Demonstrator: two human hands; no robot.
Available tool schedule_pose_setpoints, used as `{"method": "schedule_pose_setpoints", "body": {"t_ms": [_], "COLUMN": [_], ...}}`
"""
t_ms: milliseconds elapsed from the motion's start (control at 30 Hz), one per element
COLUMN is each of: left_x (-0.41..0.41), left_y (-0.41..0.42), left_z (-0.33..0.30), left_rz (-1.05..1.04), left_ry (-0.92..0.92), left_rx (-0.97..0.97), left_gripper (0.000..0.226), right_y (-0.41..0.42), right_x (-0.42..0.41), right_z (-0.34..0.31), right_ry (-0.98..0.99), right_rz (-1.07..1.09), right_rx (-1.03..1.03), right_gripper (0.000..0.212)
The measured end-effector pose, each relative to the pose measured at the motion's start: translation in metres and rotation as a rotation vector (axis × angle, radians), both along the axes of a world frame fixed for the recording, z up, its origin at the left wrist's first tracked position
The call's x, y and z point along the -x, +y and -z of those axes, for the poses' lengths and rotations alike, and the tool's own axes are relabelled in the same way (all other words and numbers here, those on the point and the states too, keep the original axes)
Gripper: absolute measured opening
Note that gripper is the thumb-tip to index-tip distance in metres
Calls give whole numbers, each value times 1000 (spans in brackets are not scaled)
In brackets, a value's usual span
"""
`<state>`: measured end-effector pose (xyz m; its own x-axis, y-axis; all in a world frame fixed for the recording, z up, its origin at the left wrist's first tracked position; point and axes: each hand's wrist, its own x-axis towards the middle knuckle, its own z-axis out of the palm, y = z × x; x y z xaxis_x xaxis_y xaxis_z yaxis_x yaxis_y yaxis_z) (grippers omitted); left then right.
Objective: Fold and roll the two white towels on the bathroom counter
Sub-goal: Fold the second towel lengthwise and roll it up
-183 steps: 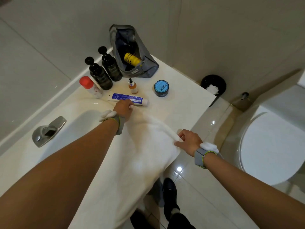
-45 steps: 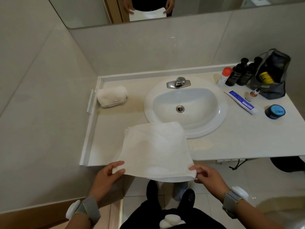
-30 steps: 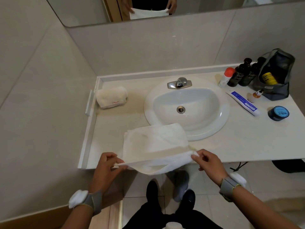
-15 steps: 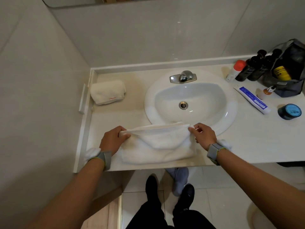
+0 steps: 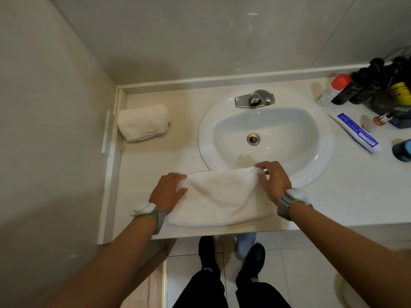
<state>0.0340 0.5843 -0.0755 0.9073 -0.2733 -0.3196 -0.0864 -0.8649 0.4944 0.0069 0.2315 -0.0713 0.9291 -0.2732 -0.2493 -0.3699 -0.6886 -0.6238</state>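
Note:
A white towel point(image 5: 222, 196), folded into a wide band, lies on the counter point(image 5: 155, 158) along its front edge, its far edge over the rim of the sink point(image 5: 320, 174). My left hand point(image 5: 166, 193) holds the band's left end, thumb on top and fingertips at the far-left corner. My right hand point(image 5: 275, 181) holds the far-right corner with bent fingers. A second white towel point(image 5: 143, 122), rolled up, sits at the back left of the counter against the side wall.
The faucet point(image 5: 255, 98) stands behind the basin. At the right are a toothpaste tube point(image 5: 355, 132), a red-capped bottle point(image 5: 333, 88), dark pump bottles point(image 5: 360, 85), a grey toiletry bag point(image 5: 398, 96) and a blue-lidded jar point(image 5: 402, 150). My feet stand on the tiled floor below.
The towel's near half, lifted off the counter's front edge, has been folded over onto the far half. Both hands moved forward with it and now lie at the far corners.

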Motion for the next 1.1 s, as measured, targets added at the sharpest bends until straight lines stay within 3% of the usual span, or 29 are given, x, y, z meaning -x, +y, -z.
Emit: {"method": "schedule_pose_setpoints", "body": {"t_ms": [233,333,467,667,767,867,1000,1100], "left_x": [-23,-28,-31,-25,-21,-8,23,42], "left_y": [0,7,12,10,10,13,8,2], "left_z": [-4,-8,-10,-4,-2,-5,-15,-15], "left_rz": [42,1,-139,-235,-408,-511,-562,-527], "left_ry": [39,28,53,39,110,333,648,708], "left_rx": [-196,-188,-128,-44,-8,-50,28,22], "left_gripper": [12,9,6,6,38,78,85,80], "right_y": [-7,-6,-7,-8,-7,-3,-3,-3], "right_x": [-14,-24,-33,-36,-32,-31,-29,-29], "right_z": [2,0,1,5,9,12,15,12], "right_ry": [246,275,165,136,185,312,390,381], "right_rz": [-308,-393,-306,-167,-152,-193,-234,-246], "right_rx": [310,385,315,155,104,81,63,48], "right_gripper": [30,19,7,11,25,46,55,53]}}
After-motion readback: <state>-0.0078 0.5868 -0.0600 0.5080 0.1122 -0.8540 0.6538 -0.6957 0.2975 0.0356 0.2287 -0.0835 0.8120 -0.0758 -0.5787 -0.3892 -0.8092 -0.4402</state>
